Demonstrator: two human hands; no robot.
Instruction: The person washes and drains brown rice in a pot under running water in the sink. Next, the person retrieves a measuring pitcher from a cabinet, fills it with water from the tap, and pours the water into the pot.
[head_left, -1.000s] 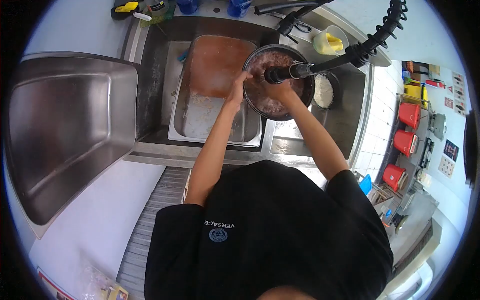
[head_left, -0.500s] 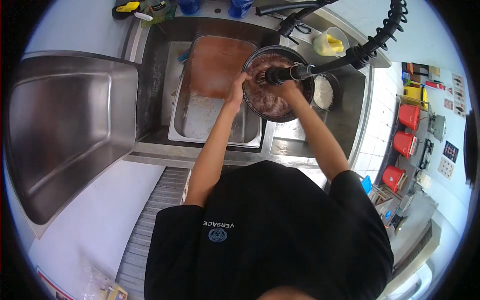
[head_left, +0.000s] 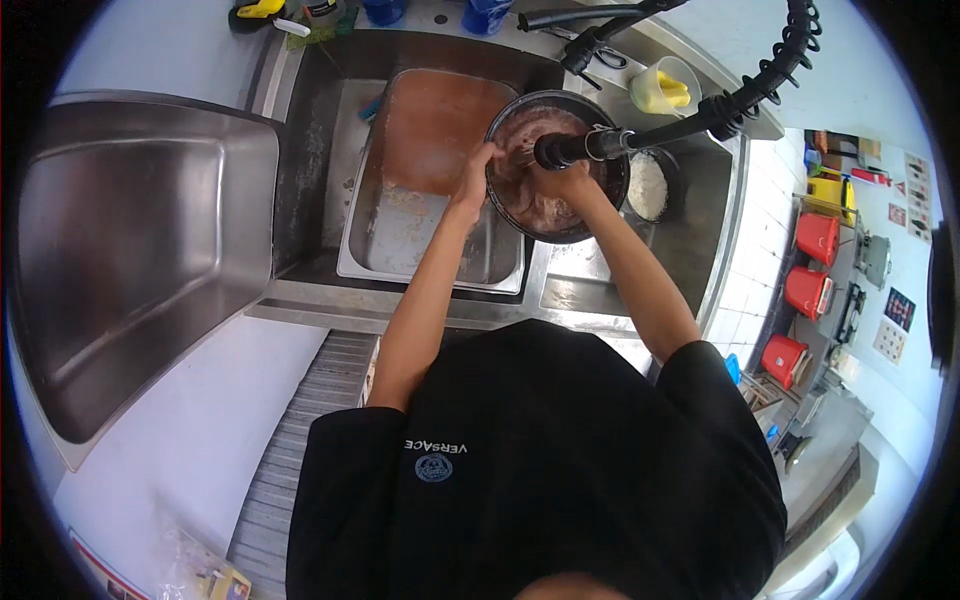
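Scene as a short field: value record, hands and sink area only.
left hand: thumb and fingers at the bowl's rim
right hand: inside the bowl, partly hidden; grip unclear
dark bowl: holds cloudy reddish-brown liquid
spray nozzle: above the bowl
left of bowl: steel pan in the sink, reddish-brown contents at its far end
right of bowl: dark container, whitish contents
far right corner: translucent jug, yellow item inside
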